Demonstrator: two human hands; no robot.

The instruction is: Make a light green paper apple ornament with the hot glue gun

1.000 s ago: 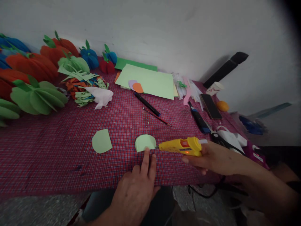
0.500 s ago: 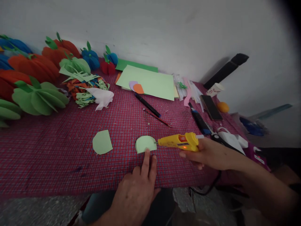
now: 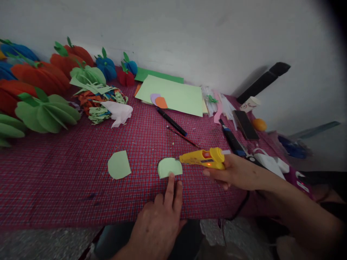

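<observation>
L hand (image 3: 159,219) grips nothing, just pins pale-green round-topped paper (image 3: 167,167) prob vs sliding; R hand (image 3: 238,171) grasps yellow plastic glue gun (image 3: 200,157), tip at paper's edge

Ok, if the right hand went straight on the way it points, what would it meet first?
The pale green paper piece touched by the left hand. The glue gun in the right hand points across it, though depth is unclear; it might pass above.

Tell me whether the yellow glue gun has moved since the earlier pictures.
Yes: judged against the black pen, the glue gun has shifted left and away from the person.
</observation>
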